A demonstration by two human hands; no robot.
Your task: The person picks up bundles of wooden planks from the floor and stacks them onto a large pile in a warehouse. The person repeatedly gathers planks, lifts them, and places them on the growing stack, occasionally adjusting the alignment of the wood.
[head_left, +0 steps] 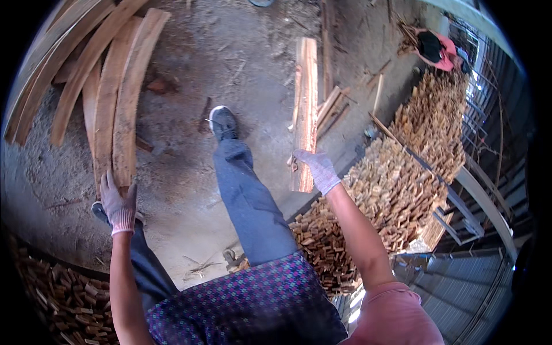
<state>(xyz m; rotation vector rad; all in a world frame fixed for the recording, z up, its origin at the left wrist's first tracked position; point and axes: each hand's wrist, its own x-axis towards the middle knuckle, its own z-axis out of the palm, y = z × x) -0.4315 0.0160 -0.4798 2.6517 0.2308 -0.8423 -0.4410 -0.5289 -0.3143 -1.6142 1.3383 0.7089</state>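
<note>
Wooden plank (305,109) in right hand (318,169)

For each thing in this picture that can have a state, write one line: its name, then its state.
Right hand: gloved, gripping the plank's near end.
Plank: held lengthwise, far end pointing away.
Left hand: gloved, open, holding nothing, near the curved slabs.
Curved slabs: lying on the ground, side by side.
Stacked wood pieces: piled in rows.

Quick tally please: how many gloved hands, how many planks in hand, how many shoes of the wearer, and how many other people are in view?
Gloved hands: 2, left hand and right hand
Planks in hand: 1, plank in the right hand
Shoes: 2, front shoe, rear shoe partly hidden
Other people: 1, person
Total: 6
</note>
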